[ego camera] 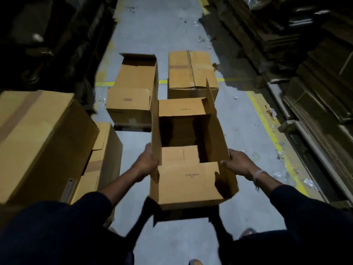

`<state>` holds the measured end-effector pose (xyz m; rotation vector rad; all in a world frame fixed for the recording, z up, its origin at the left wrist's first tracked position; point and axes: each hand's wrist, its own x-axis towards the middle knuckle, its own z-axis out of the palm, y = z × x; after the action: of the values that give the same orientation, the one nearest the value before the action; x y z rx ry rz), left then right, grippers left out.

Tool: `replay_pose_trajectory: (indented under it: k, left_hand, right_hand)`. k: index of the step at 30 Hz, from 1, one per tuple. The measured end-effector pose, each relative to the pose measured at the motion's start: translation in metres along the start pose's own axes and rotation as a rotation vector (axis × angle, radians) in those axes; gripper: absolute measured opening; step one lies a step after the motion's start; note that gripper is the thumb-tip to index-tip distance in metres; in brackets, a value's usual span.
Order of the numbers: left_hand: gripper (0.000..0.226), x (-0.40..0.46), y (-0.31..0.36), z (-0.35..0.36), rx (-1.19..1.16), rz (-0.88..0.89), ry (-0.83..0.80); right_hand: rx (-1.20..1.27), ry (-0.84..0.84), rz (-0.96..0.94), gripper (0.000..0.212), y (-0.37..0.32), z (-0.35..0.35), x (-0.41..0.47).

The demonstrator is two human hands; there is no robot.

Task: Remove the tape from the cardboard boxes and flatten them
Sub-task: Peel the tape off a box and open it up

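I hold an open cardboard box (191,184) above the grey floor, its top flaps standing up and its inside dark. My left hand (147,161) grips the left flap and wall. My right hand (240,163) grips the right wall, thumb over the edge. Beyond it on the floor lie an open box on its side (131,87) and a taped, closed box (191,73). At the left stands a large taped box (38,142) with a smaller taped box (103,155) beside it.
Stacks of flattened cardboard (313,73) line the right side behind a yellow floor line (273,138). Dark shelving (47,35) fills the left. Scraps of clear tape (204,38) litter the aisle floor. My shoes show at the bottom edge.
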<state>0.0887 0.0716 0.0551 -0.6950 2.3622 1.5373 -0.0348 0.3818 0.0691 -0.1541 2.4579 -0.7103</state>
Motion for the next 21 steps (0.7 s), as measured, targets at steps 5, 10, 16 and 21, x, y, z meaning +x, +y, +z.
replay_pose_trajectory:
  k: [5,10,16,21]
  left_hand:
    - [0.081,-0.057,-0.007,0.021,0.011,-0.090,-0.146]
    - [0.065,-0.085,-0.018,0.028,-0.012,-0.068,-0.167]
    - [0.016,-0.105,0.024,0.009,-0.216,0.082,-0.149]
    - [0.023,-0.099,0.049,-0.002,-0.293,0.146,-0.123]
  right_hand:
    - [-0.036,-0.001,-0.003,0.061,-0.005,0.031,-0.034]
    - [-0.376,0.318,-0.048,0.094,-0.019,0.074,-0.083]
    - [-0.449,0.045,-0.486,0.102,-0.047,0.137,-0.140]
    - [-0.128,0.189,-0.518,0.081,-0.065,0.172,-0.146]
